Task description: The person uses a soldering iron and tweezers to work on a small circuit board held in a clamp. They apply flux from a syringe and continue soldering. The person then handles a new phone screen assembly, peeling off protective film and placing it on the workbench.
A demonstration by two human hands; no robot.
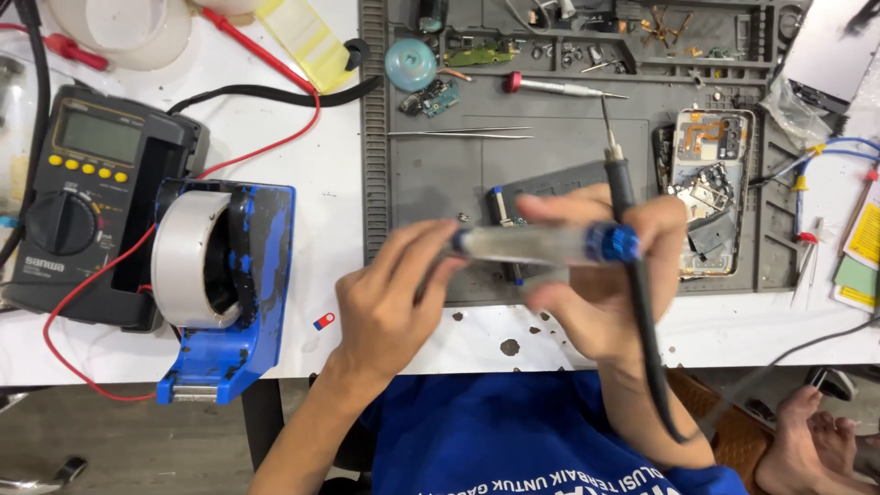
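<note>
Both hands are gripping tools above the grey mat (431, 174): left hand (390, 302) pinching a clear syringe (541, 245) level, right hand (600, 293) clasping the soldering iron (621, 183), tip pointing away

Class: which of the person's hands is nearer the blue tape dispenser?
Left. The left hand is just right of the tape dispenser; the right hand lies farther right, beyond it.

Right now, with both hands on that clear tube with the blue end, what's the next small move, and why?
Probably lower the clear tube toward the small dark part on the grey mat. The left hand and right hand hold it level above that part, the right also holding the soldering iron.
</note>
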